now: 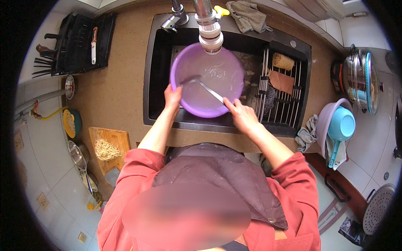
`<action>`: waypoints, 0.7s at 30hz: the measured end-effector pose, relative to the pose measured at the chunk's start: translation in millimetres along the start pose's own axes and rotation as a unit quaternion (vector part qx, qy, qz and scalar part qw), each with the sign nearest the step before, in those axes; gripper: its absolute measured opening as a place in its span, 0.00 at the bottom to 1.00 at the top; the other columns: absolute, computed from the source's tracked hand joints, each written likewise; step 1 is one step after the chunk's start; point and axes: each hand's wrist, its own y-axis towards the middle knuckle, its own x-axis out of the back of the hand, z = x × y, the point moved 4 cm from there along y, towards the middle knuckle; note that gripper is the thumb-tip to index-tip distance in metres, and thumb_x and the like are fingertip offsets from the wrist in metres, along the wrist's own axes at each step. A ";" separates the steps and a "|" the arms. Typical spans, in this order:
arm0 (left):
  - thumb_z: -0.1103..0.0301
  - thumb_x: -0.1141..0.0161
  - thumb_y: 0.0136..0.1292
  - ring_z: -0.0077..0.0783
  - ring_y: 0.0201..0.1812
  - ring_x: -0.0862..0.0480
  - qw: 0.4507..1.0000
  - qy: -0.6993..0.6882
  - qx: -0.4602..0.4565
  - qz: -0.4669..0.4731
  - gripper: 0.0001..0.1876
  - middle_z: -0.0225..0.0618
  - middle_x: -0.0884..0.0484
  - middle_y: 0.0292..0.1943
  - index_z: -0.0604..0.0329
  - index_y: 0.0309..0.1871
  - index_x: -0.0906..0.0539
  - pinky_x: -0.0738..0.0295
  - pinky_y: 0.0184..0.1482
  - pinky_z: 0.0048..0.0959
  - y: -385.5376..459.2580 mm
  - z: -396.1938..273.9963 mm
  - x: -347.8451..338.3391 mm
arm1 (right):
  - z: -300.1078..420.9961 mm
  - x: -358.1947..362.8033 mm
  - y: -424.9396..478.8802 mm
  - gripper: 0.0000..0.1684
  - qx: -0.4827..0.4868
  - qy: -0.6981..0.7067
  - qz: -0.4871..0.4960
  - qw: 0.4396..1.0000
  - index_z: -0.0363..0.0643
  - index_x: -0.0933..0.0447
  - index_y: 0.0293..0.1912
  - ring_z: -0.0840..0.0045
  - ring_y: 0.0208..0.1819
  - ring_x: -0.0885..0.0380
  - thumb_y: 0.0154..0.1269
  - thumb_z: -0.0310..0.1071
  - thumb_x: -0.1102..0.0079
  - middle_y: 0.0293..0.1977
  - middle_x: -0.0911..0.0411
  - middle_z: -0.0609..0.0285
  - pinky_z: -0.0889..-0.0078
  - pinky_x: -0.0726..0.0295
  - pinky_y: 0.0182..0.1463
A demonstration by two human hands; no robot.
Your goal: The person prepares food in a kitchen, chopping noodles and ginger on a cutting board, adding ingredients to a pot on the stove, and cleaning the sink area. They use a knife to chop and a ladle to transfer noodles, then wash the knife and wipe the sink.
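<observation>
A round purple plastic basin [176,67] stands in the black sink [161,120], holding cloudy water with pale strands near its middle. My left hand [173,98] grips the basin's rim at the lower left. In my right hand [243,113], over the basin's near right rim, is the handle of a metal ladle or spoon [211,90]; its head lies at the left in the water. Above the basin's far edge hangs the faucet spout [211,37], with a clear plastic end.
Right of the basin, a metal rack [278,109] carries a sponge [283,61] and an orange-brown cloth [281,82]. At left are a cutting board [124,141] with noodles [106,150] and a knife block [78,47]. A light blue dipper [342,124] rests at right.
</observation>
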 end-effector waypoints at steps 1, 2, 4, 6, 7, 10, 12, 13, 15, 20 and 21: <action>0.75 0.47 0.54 0.25 0.34 0.23 1.000 0.001 -0.013 -0.002 0.13 0.35 0.20 0.35 0.67 0.44 0.23 0.27 0.37 0.25 -2.8 -6.1 -1.1 | -7.4 3.9 -12.1 0.32 -0.008 -0.015 0.025 1.000 0.50 0.41 0.63 0.56 0.33 0.20 0.57 0.24 0.55 0.40 0.29 0.47 0.56 0.20 0.35; 0.75 0.47 0.54 0.24 0.32 0.23 1.000 0.003 -0.027 -0.004 0.12 0.34 0.20 0.33 0.67 0.42 0.23 0.28 0.36 0.25 -5.8 -12.0 -2.8 | -14.7 8.4 -23.5 0.32 -0.017 -0.030 0.049 0.998 0.50 0.41 0.63 0.56 0.33 0.21 0.57 0.24 0.55 0.40 0.30 0.47 0.56 0.21 0.35; 0.76 0.47 0.54 0.23 0.30 0.24 1.000 -0.004 -0.030 -0.007 0.10 0.33 0.21 0.30 0.67 0.39 0.22 0.28 0.34 0.24 -13.4 -15.4 -7.2 | -28.2 9.8 -44.5 0.32 -0.020 -0.036 0.088 0.995 0.50 0.41 0.63 0.55 0.33 0.21 0.58 0.24 0.55 0.40 0.30 0.46 0.56 0.21 0.36; 0.76 0.47 0.54 0.22 0.29 0.25 1.000 -0.025 -0.012 -0.009 0.09 0.31 0.22 0.29 0.67 0.38 0.23 0.29 0.33 0.24 -18.8 -14.0 -13.4 | -26.1 11.2 -56.4 0.34 -0.019 -0.014 0.130 0.991 0.51 0.42 0.64 0.54 0.34 0.21 0.56 0.23 0.55 0.42 0.30 0.46 0.56 0.21 0.37; 0.76 0.47 0.53 0.22 0.29 0.25 0.999 -0.029 -0.009 -0.011 0.09 0.31 0.22 0.29 0.67 0.39 0.23 0.29 0.33 0.24 -19.8 -9.8 -13.4 | -19.4 10.2 -58.9 0.35 -0.004 0.006 0.127 0.992 0.52 0.41 0.63 0.54 0.34 0.21 0.54 0.21 0.54 0.41 0.30 0.45 0.54 0.21 0.37; 0.75 0.47 0.53 0.22 0.30 0.25 1.000 -0.018 -0.003 -0.013 0.11 0.31 0.22 0.30 0.67 0.40 0.23 0.29 0.33 0.23 -26.0 0.0 -15.4 | -13.8 -4.3 -41.0 0.35 -0.034 0.077 0.029 0.996 0.51 0.40 0.63 0.52 0.34 0.21 0.54 0.20 0.55 0.39 0.29 0.42 0.51 0.22 0.38; 0.74 0.47 0.54 0.23 0.31 0.25 1.000 0.025 -0.004 -0.014 0.13 0.33 0.22 0.32 0.67 0.44 0.24 0.29 0.35 0.23 -36.7 -2.5 -21.0 | -21.9 -18.3 -13.0 0.32 -0.080 0.073 -0.028 0.994 0.50 0.39 0.63 0.50 0.36 0.21 0.58 0.21 0.58 0.39 0.29 0.41 0.51 0.22 0.40; 0.74 0.47 0.53 0.23 0.30 0.25 1.000 0.024 -0.003 -0.020 0.14 0.33 0.22 0.32 0.67 0.44 0.25 0.30 0.31 0.24 -40.4 -5.7 -24.4 | -28.8 -23.3 -0.3 0.30 -0.100 0.064 -0.060 0.991 0.49 0.38 0.63 0.50 0.37 0.21 0.59 0.22 0.59 0.40 0.28 0.41 0.51 0.21 0.40; 0.74 0.47 0.52 0.24 0.28 0.25 0.999 0.013 -0.010 -0.036 0.14 0.33 0.22 0.31 0.66 0.43 0.25 0.30 0.29 0.24 -45.6 -14.3 -27.1 | -44.8 -33.3 9.3 0.32 -0.153 0.080 -0.063 0.983 0.49 0.38 0.61 0.47 0.38 0.23 0.55 0.21 0.55 0.40 0.28 0.42 0.49 0.23 0.42; 0.73 0.46 0.53 0.25 0.28 0.24 1.000 -0.014 0.004 -0.015 0.13 0.35 0.21 0.32 0.66 0.43 0.25 0.29 0.28 0.25 -32.0 -23.3 -25.8 | -55.7 -18.4 -39.1 0.34 -0.181 0.056 0.022 0.982 0.47 0.38 0.61 0.49 0.43 0.25 0.52 0.21 0.51 0.40 0.28 0.43 0.52 0.24 0.45; 0.73 0.46 0.53 0.26 0.29 0.24 1.000 -0.006 0.005 -0.006 0.14 0.35 0.21 0.32 0.66 0.44 0.25 0.29 0.28 0.25 -33.4 -28.0 -27.1 | -50.3 -14.1 -49.0 0.35 -0.166 0.062 0.031 0.984 0.47 0.38 0.62 0.49 0.43 0.24 0.52 0.21 0.51 0.41 0.28 0.43 0.52 0.24 0.45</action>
